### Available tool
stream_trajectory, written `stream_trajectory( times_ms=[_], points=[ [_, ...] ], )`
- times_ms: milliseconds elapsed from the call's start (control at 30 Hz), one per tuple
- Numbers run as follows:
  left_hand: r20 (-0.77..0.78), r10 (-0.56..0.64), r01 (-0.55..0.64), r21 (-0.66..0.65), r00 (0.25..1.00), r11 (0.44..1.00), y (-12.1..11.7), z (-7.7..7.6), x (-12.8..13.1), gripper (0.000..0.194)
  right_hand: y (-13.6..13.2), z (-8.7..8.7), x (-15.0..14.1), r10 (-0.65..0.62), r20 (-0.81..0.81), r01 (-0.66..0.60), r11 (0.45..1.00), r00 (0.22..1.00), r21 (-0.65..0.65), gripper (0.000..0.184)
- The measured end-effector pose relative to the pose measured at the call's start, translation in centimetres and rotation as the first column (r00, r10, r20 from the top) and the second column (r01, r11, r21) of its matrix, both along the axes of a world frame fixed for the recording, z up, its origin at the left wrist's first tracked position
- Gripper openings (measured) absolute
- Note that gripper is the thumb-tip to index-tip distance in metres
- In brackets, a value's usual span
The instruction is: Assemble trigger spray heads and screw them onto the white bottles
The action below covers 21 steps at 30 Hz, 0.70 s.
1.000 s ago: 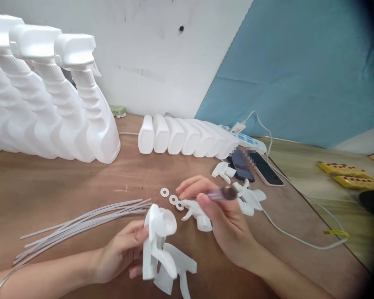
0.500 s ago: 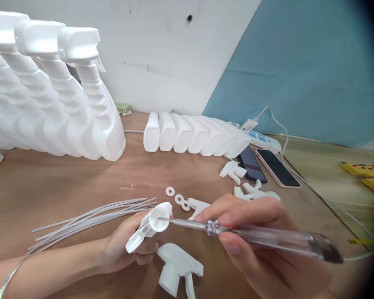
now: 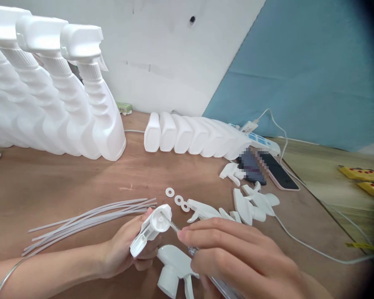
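Observation:
My left hand (image 3: 124,245) grips a white trigger spray head (image 3: 146,232), its round open collar facing up toward me. In my right hand (image 3: 237,253) is a screwdriver (image 3: 174,226) with a clear handle, and its metal tip reaches inside the collar. The fingers hide most of the screwdriver's handle. Just below my hands, another spray head (image 3: 176,265) lies on the table, partly covered by my right hand. Thin white dip tubes (image 3: 90,220) lie in a bundle beside my left wrist. Several white ring washers (image 3: 170,192) sit beyond the held spray head.
Assembled spray bottles (image 3: 104,120) stand in a row at the left. White bottles (image 3: 183,135) without visible heads lie along the wall. More spray heads (image 3: 243,207) lie at the right, near two phones (image 3: 282,174), a power strip (image 3: 263,143) and a white cable (image 3: 311,251).
My right hand has turned over and dropped slightly, so the screwdriver's handle now points down toward me. Its tip stays in the collar. The held spray head has shifted slightly.

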<state>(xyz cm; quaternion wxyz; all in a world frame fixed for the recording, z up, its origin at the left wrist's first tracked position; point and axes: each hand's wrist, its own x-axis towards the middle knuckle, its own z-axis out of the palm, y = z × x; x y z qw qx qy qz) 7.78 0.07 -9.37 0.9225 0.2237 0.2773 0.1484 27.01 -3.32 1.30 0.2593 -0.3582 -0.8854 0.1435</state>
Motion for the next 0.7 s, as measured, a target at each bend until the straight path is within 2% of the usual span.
stream_trajectory(
  times_ms=[67, 100, 233, 333, 533, 700],
  points=[
    [-0.011, 0.005, -0.004, 0.018, 1.0, 1.0, -0.1, 0.0, 0.1, 0.051, 0.2, 0.0, 0.2, 0.035, 0.078, -0.036, 0.999, 0.996, 0.008, 0.017],
    [-0.012, 0.002, -0.002, 0.023, 1.0, 1.0, -0.1, 0.0, 0.1, 0.047, 0.3, -0.1, 0.2, 0.046, 0.068, -0.047, 0.999, 0.997, 0.023, 0.018],
    [-0.02, 0.017, -0.015, 0.059, 1.0, 0.998, -0.2, -0.1, 0.3, 0.038, 0.3, -1.3, 0.1, 0.015, -0.099, -0.008, 0.997, 0.995, 0.073, 0.021],
    [-0.058, 0.041, -0.037, 0.081, 0.997, 0.996, -0.3, -0.1, 0.4, 0.039, 0.0, -1.7, -0.1, -0.028, -0.124, 0.038, 0.996, 0.992, 0.078, 0.022],
    [-0.168, 0.052, -0.027, 0.15, 0.984, 0.988, -0.6, -0.1, 0.4, 0.043, -0.9, -1.2, -0.4, -0.168, -0.053, 0.171, 0.985, 0.984, 0.039, 0.023],
    [-0.088, 0.042, -0.031, 0.119, 0.995, 0.992, -0.6, -0.2, 0.3, 0.042, -1.0, -0.3, -0.3, -0.176, -0.04, 0.175, 0.984, 0.983, -0.027, 0.026]
  ],
)
